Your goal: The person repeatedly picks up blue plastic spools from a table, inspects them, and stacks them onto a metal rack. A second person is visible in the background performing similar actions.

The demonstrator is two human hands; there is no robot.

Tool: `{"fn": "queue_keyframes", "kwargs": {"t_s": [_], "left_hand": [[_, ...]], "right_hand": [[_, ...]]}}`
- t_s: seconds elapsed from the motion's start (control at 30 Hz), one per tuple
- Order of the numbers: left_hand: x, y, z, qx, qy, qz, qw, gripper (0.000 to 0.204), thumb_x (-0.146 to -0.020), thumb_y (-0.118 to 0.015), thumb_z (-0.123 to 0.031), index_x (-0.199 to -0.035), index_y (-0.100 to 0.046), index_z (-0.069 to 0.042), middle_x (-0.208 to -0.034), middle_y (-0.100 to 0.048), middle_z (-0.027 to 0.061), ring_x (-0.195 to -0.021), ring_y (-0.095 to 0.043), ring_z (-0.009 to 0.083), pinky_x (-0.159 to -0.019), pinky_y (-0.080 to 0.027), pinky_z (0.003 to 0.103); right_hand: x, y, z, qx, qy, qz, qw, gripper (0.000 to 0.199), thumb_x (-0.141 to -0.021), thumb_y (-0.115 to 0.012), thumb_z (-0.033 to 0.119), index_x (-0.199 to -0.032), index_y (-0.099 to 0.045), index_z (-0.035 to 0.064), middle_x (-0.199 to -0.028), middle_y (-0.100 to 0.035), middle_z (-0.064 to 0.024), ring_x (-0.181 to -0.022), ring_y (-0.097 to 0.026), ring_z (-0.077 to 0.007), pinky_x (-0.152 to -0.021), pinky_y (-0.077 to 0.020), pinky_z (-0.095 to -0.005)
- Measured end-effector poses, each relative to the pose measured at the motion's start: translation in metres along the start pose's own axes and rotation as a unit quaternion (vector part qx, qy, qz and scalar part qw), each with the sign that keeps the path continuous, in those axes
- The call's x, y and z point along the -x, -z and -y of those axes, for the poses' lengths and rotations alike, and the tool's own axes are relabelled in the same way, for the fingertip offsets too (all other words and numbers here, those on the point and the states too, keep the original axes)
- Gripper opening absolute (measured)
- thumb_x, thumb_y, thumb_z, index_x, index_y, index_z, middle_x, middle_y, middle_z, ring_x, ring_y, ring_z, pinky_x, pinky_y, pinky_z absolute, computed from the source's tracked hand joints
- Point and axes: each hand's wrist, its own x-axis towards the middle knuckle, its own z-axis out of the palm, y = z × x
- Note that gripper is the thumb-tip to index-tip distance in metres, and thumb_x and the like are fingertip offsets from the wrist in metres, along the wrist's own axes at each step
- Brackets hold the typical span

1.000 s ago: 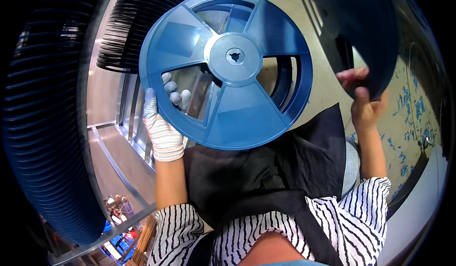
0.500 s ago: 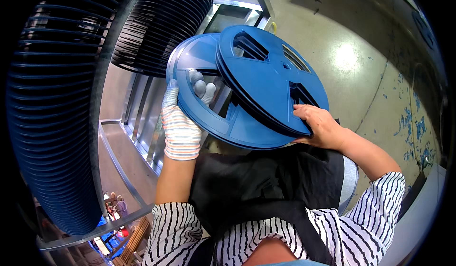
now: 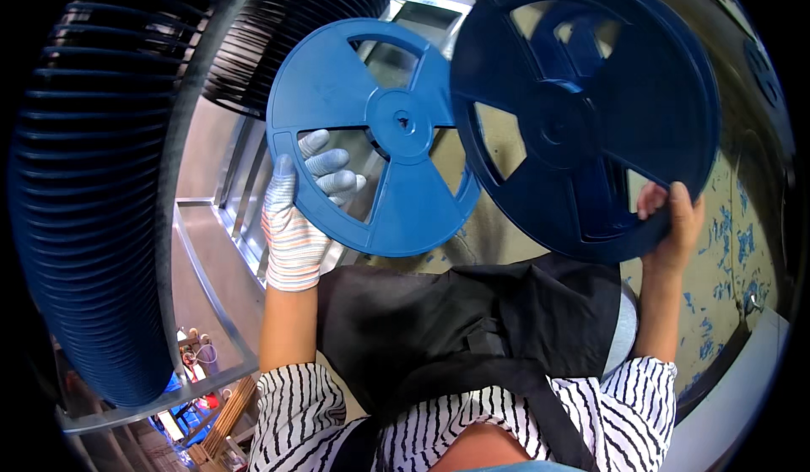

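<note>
My left hand (image 3: 297,212), in a white knit glove, grips the lower left rim of a light blue plastic reel flange (image 3: 371,130), a flat disc with three cut-out windows and a central hub. My fingers show through one window. My bare right hand (image 3: 671,219) holds a darker blue reel (image 3: 582,109) by its lower right edge. The dark reel overlaps the right edge of the light disc and sits nearer the camera. Both are held up in front of my chest.
A long stack of dark blue reels (image 3: 93,185) stands on edge along the left on a metal rack (image 3: 211,278). A second stack (image 3: 295,25) lies beyond it. I wear a black apron (image 3: 456,329) over a striped shirt. Concrete floor with blue paint marks (image 3: 734,253) lies right.
The two reels were stacked together in front of me half a second ago. Now my right hand has drawn the darker one off to the right, and the light disc stays in my left.
</note>
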Motion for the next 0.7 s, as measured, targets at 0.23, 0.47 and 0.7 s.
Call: {"fn": "queue_keyframes", "kwargs": {"t_s": [0.23,0.47,0.7], "left_hand": [[-0.003,0.018,0.000,0.034,-0.002,0.030,0.999,0.050,-0.097,-0.050,-0.037,-0.126,-0.049,0.004,-0.089,-0.068,0.0150,-0.070,-0.069,0.0254,-0.071,-0.060,0.041],[-0.017,0.049,0.014,0.170,0.002,0.077,0.982,0.051,-0.099,-0.048,-0.035,-0.131,-0.045,0.005,-0.090,-0.066,0.0100,-0.068,-0.066,0.0179,-0.070,-0.060,0.039],[-0.017,0.060,0.013,0.234,0.016,0.171,0.957,0.050,-0.100,-0.046,-0.034,-0.133,-0.044,0.003,-0.095,-0.068,0.0138,-0.071,-0.069,0.0194,-0.069,-0.060,0.039]], "right_hand": [[-0.016,0.027,0.020,-0.059,0.064,-0.179,0.980,0.025,-0.096,-0.055,0.025,-0.102,-0.053,0.0007,-0.078,-0.052,-0.0054,-0.068,-0.050,-0.0123,-0.059,-0.0461,-0.0260],[-0.025,0.052,0.031,-0.060,0.082,-0.276,0.956,0.026,-0.094,-0.062,0.024,-0.099,-0.052,0.0009,-0.084,-0.056,-0.0075,-0.074,-0.056,-0.0155,-0.069,-0.0505,-0.0288],[-0.022,0.045,0.030,-0.058,0.066,-0.302,0.949,0.025,-0.093,-0.063,0.023,-0.099,-0.053,0.0008,-0.083,-0.058,-0.0076,-0.073,-0.058,-0.0155,-0.070,-0.0528,-0.0293]]}}
